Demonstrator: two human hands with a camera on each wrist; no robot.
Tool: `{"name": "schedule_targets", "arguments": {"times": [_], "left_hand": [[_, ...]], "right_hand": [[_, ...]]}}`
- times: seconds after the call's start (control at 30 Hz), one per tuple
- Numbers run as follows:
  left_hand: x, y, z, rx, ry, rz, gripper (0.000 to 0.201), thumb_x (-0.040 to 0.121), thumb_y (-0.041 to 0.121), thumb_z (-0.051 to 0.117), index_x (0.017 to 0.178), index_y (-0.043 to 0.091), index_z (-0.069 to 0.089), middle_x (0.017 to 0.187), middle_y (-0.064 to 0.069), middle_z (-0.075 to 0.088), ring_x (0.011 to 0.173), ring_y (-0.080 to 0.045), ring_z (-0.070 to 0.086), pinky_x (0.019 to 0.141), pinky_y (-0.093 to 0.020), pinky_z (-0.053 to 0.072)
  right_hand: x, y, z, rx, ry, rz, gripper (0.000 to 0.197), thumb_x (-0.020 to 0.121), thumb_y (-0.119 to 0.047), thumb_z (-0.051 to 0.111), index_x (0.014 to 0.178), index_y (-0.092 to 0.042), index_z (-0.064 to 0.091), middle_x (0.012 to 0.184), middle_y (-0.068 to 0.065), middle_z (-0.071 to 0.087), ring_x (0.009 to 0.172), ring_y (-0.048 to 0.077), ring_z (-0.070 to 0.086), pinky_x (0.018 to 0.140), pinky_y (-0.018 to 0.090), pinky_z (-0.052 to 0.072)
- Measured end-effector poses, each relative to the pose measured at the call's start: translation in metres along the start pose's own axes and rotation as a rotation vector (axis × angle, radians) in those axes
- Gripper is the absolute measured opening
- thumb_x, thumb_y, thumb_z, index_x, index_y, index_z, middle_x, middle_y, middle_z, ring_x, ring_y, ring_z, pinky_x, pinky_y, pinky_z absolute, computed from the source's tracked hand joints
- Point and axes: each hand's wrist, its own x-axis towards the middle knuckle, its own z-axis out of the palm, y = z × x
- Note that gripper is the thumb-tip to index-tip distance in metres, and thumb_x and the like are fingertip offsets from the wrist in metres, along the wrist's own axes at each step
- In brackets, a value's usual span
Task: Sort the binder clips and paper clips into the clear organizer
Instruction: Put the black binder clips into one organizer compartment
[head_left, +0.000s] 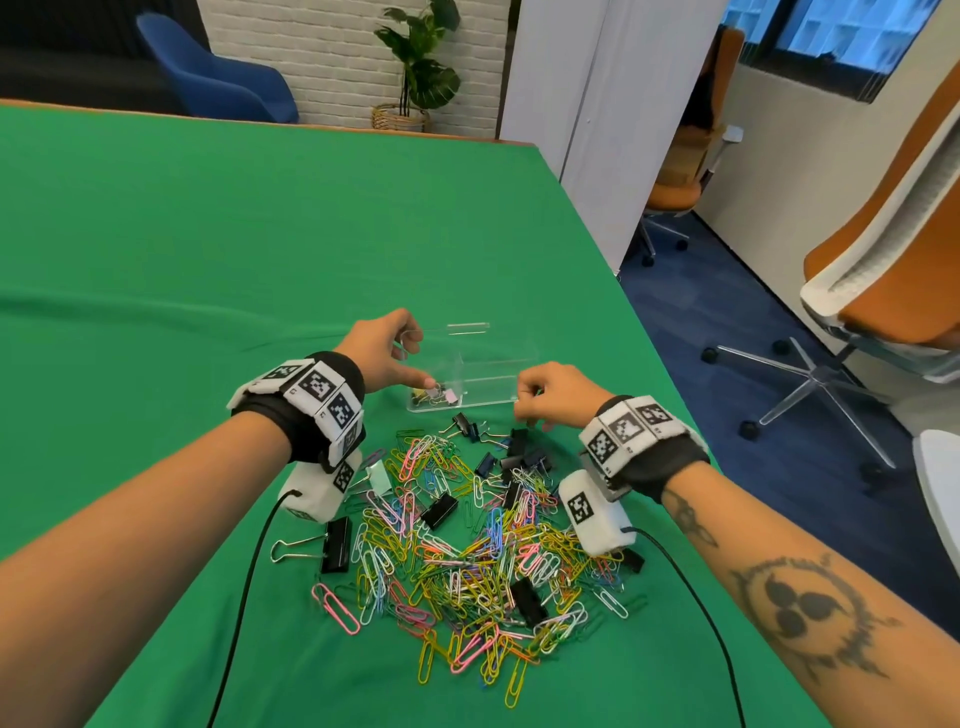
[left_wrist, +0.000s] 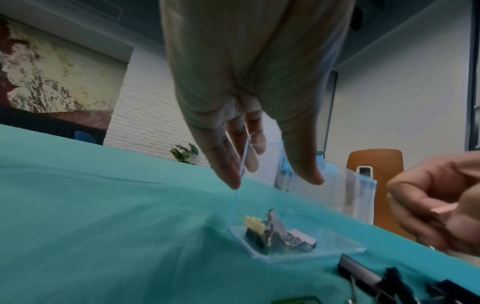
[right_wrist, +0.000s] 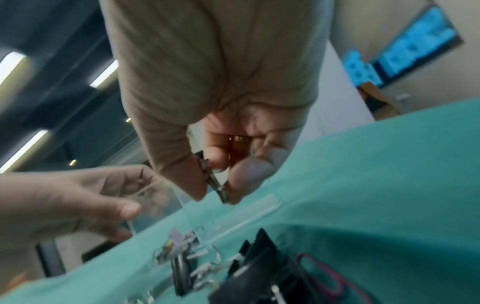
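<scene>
The clear organizer (head_left: 491, 397) stands on the green cloth beyond the pile. Its left compartment holds a few small binder clips (left_wrist: 280, 234). My left hand (head_left: 415, 361) hovers over that compartment with fingers straight and spread, thumb inside the wall and index finger (left_wrist: 228, 174) outside, holding nothing. At the organizer's near right corner, my right hand (right_wrist: 215, 197) pinches a small dark binder clip (right_wrist: 214, 182) between thumb and fingers. A heap of coloured paper clips (head_left: 467, 551) mixed with black binder clips (head_left: 335, 543) lies nearer to me, between my forearms.
The table's right edge runs diagonally just past my right wrist, with orange office chairs (head_left: 883, 249) beyond it. Black cables (head_left: 244, 597) trail from both wrist cameras across the cloth. Green cloth (head_left: 208, 234) stretches far and left of the organizer.
</scene>
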Motion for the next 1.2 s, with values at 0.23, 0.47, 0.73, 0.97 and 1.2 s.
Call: {"name": "schedule_targets", "arguments": {"times": [0.23,0.47,0.73,0.97,1.2], "left_hand": [[0.000,0.001,0.000,-0.003,-0.008,-0.009,0.059,0.065,0.019,0.082,0.112,0.003,0.050,0.101,-0.003,0.055,0.091,-0.019,0.053,0.088,-0.035,0.049],[0.000,0.000,0.000,0.002,-0.014,-0.006,0.059,0.065,0.019,0.082,0.113,0.002,0.050,0.101,-0.004,0.055,0.090,-0.020,0.053,0.088,-0.036,0.049],[0.001,0.000,0.001,0.015,-0.007,0.000,0.060,0.065,0.019,0.083,0.112,0.001,0.050,0.100,-0.003,0.056,0.088,-0.019,0.052,0.087,-0.036,0.049],[0.000,0.000,0.000,0.012,-0.011,-0.003,0.059,0.067,0.019,0.081,0.113,0.002,0.049,0.109,-0.011,0.059,0.091,-0.020,0.052,0.087,-0.036,0.048],[-0.003,0.003,0.001,0.041,-0.009,-0.004,0.060,0.068,0.019,0.081,0.114,0.001,0.048,0.115,-0.015,0.060,0.091,-0.020,0.052,0.086,-0.034,0.047]], "right_hand": [[0.000,0.006,-0.003,0.551,-0.059,0.144,0.030,0.087,-0.003,0.058,0.064,-0.011,0.041,0.064,0.006,0.062,0.048,0.002,0.064,0.038,0.011,0.045],[0.005,-0.026,0.013,-0.141,-0.168,0.034,0.015,0.096,-0.012,0.037,0.102,-0.004,0.048,0.077,0.003,0.052,0.062,0.011,0.049,0.051,0.014,0.037],[0.013,-0.029,0.030,-0.511,-0.206,-0.031,0.024,0.086,-0.025,0.059,0.070,-0.016,0.043,0.070,-0.001,0.045,0.068,0.016,0.044,0.053,0.022,0.033],[-0.012,-0.012,-0.007,0.503,-0.117,0.136,0.027,0.091,-0.008,0.033,0.064,-0.016,0.032,0.050,-0.002,0.035,0.030,0.004,0.023,0.032,0.011,0.016],[-0.049,0.021,-0.012,0.940,-0.306,0.211,0.034,0.094,-0.018,0.024,0.060,-0.014,0.029,0.037,-0.005,0.039,0.023,0.001,0.023,0.028,0.007,0.014]]}}
